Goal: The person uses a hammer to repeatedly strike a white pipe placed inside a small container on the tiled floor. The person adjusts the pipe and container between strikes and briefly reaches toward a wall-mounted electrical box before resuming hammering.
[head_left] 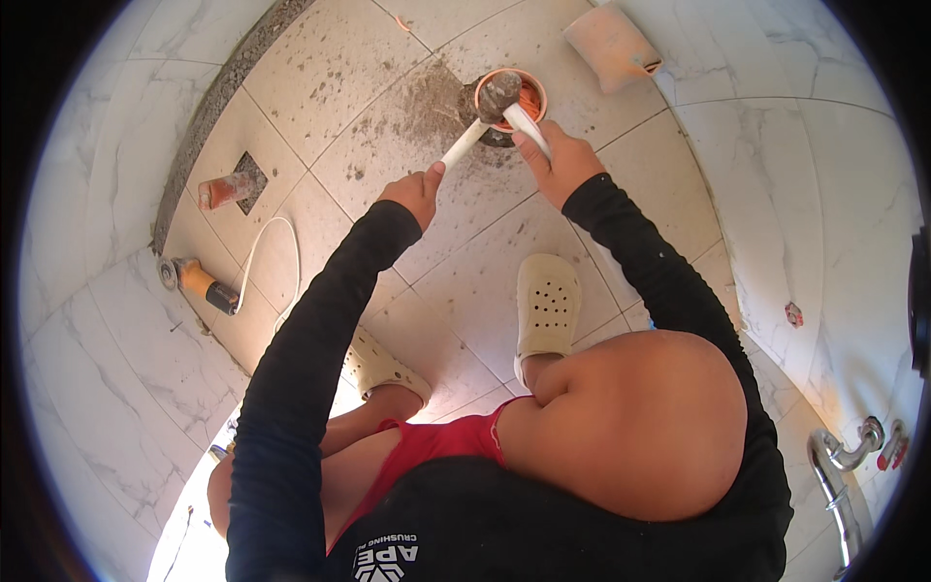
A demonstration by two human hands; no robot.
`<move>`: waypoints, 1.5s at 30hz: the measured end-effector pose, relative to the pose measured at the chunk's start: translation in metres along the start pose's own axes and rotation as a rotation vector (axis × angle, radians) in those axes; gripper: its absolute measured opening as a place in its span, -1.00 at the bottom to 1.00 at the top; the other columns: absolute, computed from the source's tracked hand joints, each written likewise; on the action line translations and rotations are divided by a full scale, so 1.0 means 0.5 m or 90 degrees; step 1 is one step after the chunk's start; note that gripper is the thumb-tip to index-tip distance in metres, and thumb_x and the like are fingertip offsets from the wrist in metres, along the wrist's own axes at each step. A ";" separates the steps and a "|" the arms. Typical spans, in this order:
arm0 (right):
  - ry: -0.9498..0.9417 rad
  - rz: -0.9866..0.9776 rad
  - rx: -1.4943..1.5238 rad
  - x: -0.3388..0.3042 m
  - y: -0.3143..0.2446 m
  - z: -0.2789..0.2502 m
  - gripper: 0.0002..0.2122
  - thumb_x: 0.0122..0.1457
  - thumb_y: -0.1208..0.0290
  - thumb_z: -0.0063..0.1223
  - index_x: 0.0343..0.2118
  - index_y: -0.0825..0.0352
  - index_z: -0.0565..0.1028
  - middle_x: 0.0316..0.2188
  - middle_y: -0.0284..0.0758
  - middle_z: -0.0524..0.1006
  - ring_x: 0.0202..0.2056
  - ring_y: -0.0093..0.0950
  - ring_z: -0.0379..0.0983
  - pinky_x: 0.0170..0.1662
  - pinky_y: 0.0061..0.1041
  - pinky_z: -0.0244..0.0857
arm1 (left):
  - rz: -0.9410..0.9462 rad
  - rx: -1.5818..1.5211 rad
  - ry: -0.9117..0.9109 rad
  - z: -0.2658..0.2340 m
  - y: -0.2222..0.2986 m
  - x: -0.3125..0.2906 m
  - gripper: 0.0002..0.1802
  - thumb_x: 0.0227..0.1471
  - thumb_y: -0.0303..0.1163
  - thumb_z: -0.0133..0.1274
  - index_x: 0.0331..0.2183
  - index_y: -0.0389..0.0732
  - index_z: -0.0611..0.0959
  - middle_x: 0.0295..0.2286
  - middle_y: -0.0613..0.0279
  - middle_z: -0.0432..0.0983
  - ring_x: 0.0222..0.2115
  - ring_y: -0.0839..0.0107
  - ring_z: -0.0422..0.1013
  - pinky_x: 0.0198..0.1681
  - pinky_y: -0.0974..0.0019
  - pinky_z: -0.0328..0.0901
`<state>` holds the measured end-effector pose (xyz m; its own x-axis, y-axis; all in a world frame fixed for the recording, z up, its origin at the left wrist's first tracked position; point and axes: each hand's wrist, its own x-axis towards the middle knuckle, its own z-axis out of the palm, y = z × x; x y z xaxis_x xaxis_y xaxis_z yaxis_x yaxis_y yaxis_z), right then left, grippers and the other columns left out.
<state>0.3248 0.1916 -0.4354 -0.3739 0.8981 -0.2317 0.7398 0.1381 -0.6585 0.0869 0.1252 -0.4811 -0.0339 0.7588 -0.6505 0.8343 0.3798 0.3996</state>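
My left hand is closed round the lower end of a slim white handle. In my right hand is a second, thicker white handle. Both handles slant inward and meet at a grey, dirt-caked rounded head; I cannot tell which handle it belongs to or exactly what tool it is. That head sits over the mouth of an orange pipe set in the floor, with more orange visible inside. Dark wet mortar lies round the pipe's rim.
Mortar crumbs cover the tiled floor. At left are a yellow angle grinder with a white cord and an orange pipe piece beside a square hole. A pinkish container lies far right. Chrome piping runs along the right wall.
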 end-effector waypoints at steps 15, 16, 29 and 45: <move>0.005 -0.010 0.081 -0.009 0.035 0.037 -0.51 0.33 -0.07 -0.19 -0.22 0.40 0.41 -0.58 -0.06 0.50 -0.51 -0.07 0.49 -0.42 -0.24 0.34 | 0.080 -0.027 0.063 0.043 -0.059 -0.010 -0.25 0.31 0.16 -0.46 -0.37 -0.32 0.56 -0.50 -0.25 0.52 -0.40 -0.20 0.46 -0.31 -0.07 0.35; 0.004 -0.008 0.104 -0.017 0.041 0.032 -0.51 0.33 -0.07 -0.18 -0.21 0.40 0.42 -0.58 -0.05 0.50 -0.50 -0.06 0.50 -0.41 -0.23 0.35 | 0.109 -0.018 0.090 0.054 -0.070 -0.015 -0.26 0.31 0.17 -0.44 -0.39 -0.32 0.54 -0.55 -0.20 0.51 -0.46 -0.15 0.47 -0.36 -0.04 0.36; 0.084 0.034 0.111 -0.072 0.083 -0.001 -0.52 0.34 -0.04 -0.16 -0.21 0.41 0.45 -0.62 -0.13 0.44 -0.57 -0.27 0.39 -0.40 -0.36 0.30 | 0.077 -0.282 0.023 0.066 -0.085 -0.007 -0.25 0.25 0.30 -0.39 -0.46 -0.23 0.47 -0.67 0.29 0.31 -0.66 0.44 0.31 -0.57 0.33 0.24; 0.185 -0.128 0.121 -0.068 -0.009 -0.005 -0.61 0.32 0.04 -0.09 -0.19 0.37 0.37 -0.55 -0.02 0.52 -0.48 -0.02 0.52 -0.42 -0.20 0.40 | 0.064 -0.051 0.036 0.030 -0.046 -0.018 -0.24 0.30 0.18 -0.48 -0.34 -0.31 0.57 -0.47 -0.26 0.54 -0.34 -0.26 0.46 -0.25 -0.11 0.33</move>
<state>0.3354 0.1613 -0.4227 -0.3065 0.9456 0.1089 0.5419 0.2674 -0.7967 0.0765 0.1017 -0.4940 0.0148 0.8229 -0.5679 0.7881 0.3400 0.5132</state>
